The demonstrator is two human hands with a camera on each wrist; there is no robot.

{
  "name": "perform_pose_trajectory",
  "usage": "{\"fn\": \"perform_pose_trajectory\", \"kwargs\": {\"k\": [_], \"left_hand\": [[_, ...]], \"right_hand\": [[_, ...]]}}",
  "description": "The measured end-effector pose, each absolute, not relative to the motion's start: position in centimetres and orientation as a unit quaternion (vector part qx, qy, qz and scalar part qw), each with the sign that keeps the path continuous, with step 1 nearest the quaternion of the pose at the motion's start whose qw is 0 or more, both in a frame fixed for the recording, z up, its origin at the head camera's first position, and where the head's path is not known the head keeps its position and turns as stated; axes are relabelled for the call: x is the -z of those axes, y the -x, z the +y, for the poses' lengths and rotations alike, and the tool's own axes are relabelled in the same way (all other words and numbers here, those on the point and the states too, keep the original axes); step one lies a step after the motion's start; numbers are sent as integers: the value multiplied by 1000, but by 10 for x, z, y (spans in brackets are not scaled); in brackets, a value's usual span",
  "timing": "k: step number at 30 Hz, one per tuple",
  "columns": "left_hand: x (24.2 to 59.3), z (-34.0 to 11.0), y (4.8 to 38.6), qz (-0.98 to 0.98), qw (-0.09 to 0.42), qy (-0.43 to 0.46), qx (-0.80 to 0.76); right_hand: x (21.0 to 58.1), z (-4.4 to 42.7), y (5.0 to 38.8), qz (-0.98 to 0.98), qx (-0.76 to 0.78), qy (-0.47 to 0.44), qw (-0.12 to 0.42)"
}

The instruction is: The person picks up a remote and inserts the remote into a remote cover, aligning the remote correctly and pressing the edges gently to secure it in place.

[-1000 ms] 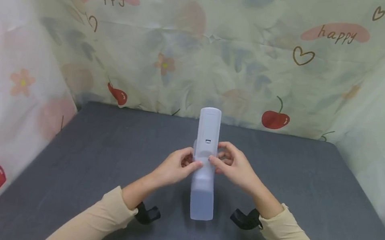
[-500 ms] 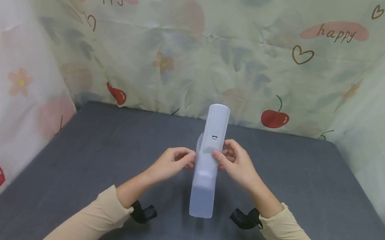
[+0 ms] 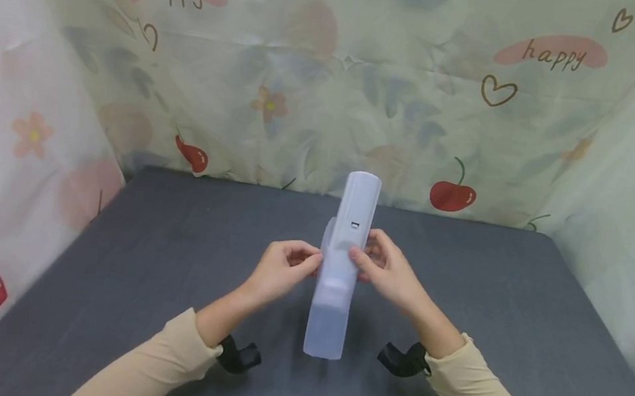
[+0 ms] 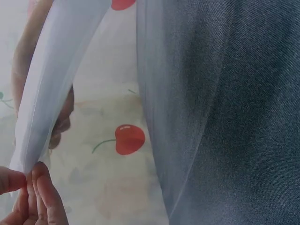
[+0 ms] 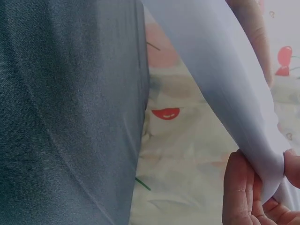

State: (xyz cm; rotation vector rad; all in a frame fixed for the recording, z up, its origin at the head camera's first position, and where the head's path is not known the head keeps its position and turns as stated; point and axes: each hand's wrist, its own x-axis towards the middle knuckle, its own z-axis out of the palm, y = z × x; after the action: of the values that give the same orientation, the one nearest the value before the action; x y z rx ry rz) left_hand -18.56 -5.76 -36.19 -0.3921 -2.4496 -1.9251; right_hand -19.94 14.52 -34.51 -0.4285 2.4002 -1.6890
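L hand point(image 3: 284, 268): I see fingers pinching long pale-white plastic casing point(image 3: 337, 275), L edge.
R hand point(image 3: 391, 271): thumb & fingers gripping opp. side, prob. steadying it.

Soft light; faint shadows on dark tabletop point(image 3: 167, 238).

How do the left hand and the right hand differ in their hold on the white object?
The left hand pinches the white object at its left edge; the right hand grips its right side. The left hand's thumb and fingertips nearly meet, while the right hand's stand wider apart. The right thumb reaches onto the near face; the left thumb stops at the edge. Both hold the same object.
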Motion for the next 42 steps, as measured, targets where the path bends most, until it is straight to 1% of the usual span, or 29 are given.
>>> {"fn": "perform_pose_trajectory", "kwargs": {"k": [7, 18, 35, 38, 42], "left_hand": [[362, -57, 186, -778, 17, 112, 618], [361, -56, 187, -779, 16, 94, 620], [362, -56, 189, -787, -3, 77, 612], [361, -56, 189, -786, -13, 75, 613], [358, -55, 189, -783, -39, 78, 616]], "right_hand": [[345, 145, 199, 799, 569, 164, 103], [344, 144, 199, 798, 564, 182, 114], [346, 144, 198, 797, 558, 192, 125], [347, 144, 198, 799, 556, 193, 125], [347, 144, 198, 805, 554, 185, 106]]}}
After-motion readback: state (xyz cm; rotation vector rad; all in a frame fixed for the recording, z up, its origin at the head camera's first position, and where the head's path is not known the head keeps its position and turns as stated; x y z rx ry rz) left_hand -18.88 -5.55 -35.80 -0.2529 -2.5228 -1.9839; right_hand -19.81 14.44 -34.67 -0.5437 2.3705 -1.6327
